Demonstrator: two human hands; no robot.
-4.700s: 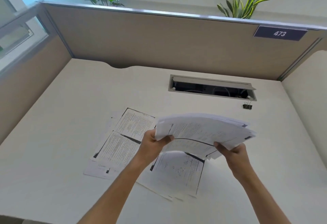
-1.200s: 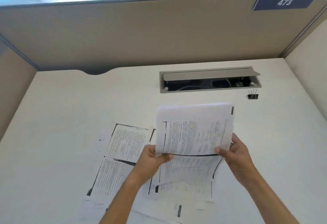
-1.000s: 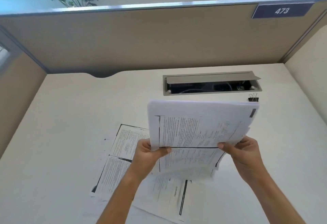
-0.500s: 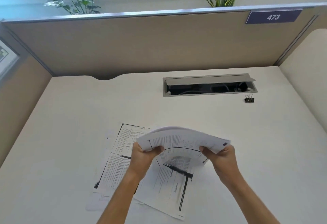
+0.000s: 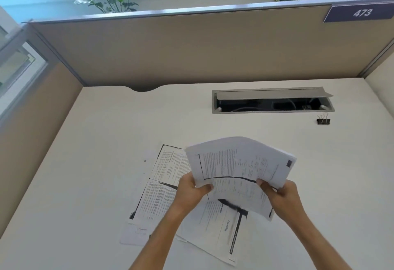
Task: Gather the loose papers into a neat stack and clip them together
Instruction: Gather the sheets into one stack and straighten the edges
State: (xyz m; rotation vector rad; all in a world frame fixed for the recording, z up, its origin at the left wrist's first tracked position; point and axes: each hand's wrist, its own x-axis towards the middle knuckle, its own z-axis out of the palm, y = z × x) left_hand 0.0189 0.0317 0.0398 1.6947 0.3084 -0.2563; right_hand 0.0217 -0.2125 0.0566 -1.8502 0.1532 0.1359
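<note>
A thick bundle of printed papers (image 5: 238, 163) hangs above the white desk (image 5: 85, 163), bowed upward and tilted toward me. My left hand (image 5: 190, 192) grips its left edge and my right hand (image 5: 279, 195) grips its right edge, thumbs on top. Beneath them several loose printed sheets (image 5: 162, 188) lie flat and overlapping on the desk, one more sheet (image 5: 221, 227) angled under my wrists. A small black binder clip (image 5: 323, 120) sits alone at the far right, well away from both hands.
An open metal cable tray (image 5: 273, 101) is set into the desk behind the papers. Beige partition walls (image 5: 191, 52) close the desk at the back and both sides. Plants stand behind the partition.
The bundle, held low and bowed half a second ago, has risen and tilted its printed face toward me. Both hands keep their grip. The loose sheets and the clip have not moved.
</note>
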